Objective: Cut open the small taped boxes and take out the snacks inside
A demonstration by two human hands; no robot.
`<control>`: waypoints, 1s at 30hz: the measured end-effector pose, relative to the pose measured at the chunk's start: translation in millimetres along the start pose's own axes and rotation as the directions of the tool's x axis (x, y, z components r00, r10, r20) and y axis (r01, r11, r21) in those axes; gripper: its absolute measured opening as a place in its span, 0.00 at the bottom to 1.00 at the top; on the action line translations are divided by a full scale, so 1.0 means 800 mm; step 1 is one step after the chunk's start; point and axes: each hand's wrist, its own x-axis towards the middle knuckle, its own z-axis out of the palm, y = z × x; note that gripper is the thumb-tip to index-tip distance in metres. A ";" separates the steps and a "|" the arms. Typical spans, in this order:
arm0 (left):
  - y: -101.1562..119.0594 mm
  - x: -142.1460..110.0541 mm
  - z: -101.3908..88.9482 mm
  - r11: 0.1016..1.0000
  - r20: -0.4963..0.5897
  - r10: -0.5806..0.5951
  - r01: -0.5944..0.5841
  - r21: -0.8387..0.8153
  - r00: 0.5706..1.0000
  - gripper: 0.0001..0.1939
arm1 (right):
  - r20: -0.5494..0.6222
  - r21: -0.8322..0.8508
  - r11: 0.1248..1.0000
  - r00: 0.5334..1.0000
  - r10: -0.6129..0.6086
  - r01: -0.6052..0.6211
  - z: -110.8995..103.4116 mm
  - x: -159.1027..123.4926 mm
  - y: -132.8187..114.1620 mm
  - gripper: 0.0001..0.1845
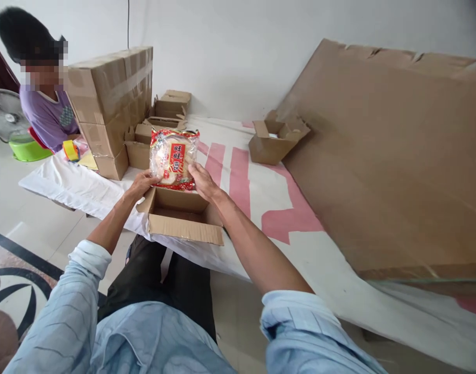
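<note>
Between my two hands I hold up a red and clear bag of rice crackers, its printed front toward me. My left hand grips its lower left corner, and my right hand pinches its right side with the thumb on the front. Just below and nearer to me, an open cardboard box sits at the table's front edge with its front flap folded outward. The part of its inside that shows is bare cardboard.
Taped cartons are stacked at the left, with open boxes beside them. Another open box stands farther right, against a large leaning cardboard sheet. A person in purple sits behind the stack, near yellow tape.
</note>
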 end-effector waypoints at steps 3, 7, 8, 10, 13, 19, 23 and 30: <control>0.001 0.006 -0.003 0.999 0.034 0.040 -0.041 0.017 0.999 0.24 | -0.013 -0.002 0.999 0.998 -0.054 0.054 -0.002 0.003 -0.001 0.36; 0.002 0.018 -0.006 0.996 0.086 0.088 -0.089 0.004 0.992 0.24 | 0.048 -0.040 0.994 0.994 -0.100 0.102 -0.013 0.015 0.003 0.38; 0.003 0.019 -0.006 0.996 0.098 0.089 -0.090 0.008 0.991 0.23 | 0.049 -0.051 0.993 0.994 -0.102 0.104 -0.016 0.017 0.004 0.38; 0.006 0.017 -0.005 0.996 0.120 0.080 -0.085 0.035 0.990 0.21 | 0.041 -0.068 0.993 0.995 -0.095 0.098 -0.019 0.018 0.006 0.38; 0.013 0.010 -0.005 0.991 0.147 0.075 -0.090 0.098 0.986 0.19 | 0.030 -0.059 0.994 0.996 -0.085 0.087 -0.020 0.016 0.007 0.35; 0.019 0.003 -0.009 0.973 0.140 0.130 -0.153 0.172 0.982 0.14 | 0.034 -0.011 0.998 0.998 -0.055 0.055 -0.016 0.009 0.005 0.34; 0.014 0.000 -0.009 0.976 0.098 0.099 -0.115 0.182 0.990 0.14 | 0.025 -0.005 0.999 0.999 -0.037 0.037 -0.012 0.005 0.004 0.34; 0.007 -0.003 -0.008 0.991 0.072 0.023 -0.032 0.127 0.997 0.18 | 0.070 0.032 0.999 0.997 0.036 -0.038 -0.009 0.004 0.003 0.28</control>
